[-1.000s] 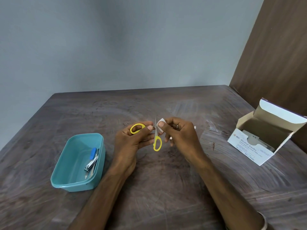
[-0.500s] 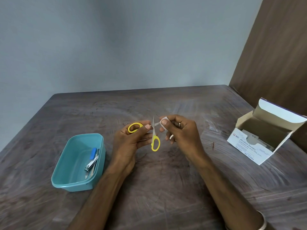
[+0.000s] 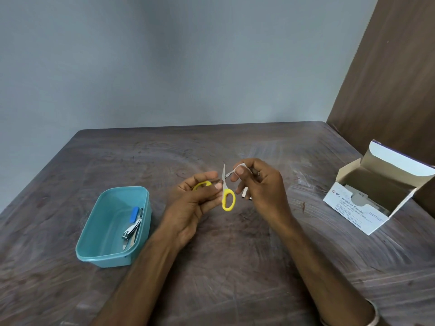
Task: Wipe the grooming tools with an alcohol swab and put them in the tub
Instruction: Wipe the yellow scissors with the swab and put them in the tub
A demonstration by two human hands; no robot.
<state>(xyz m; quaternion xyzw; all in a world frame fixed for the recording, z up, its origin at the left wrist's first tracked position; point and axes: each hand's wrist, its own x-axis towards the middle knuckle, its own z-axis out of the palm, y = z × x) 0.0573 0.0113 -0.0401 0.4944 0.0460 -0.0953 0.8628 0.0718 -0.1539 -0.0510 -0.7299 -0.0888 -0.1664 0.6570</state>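
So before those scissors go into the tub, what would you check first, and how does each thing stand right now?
1. Scissors firmly held: ok, the left hand grips one yellow loop.
2. Swab on the metal: ok, the right hand pinches it around one of the open blades.
3. Both blades wiped: cannot tell.
4. Blades closed for safe dropping: not ok, they stand apart.
5. Room in the tub: ok, only a nail clipper and a blue-tipped tool lie along one side.
6. Spare swabs near: ok, the box sits open.
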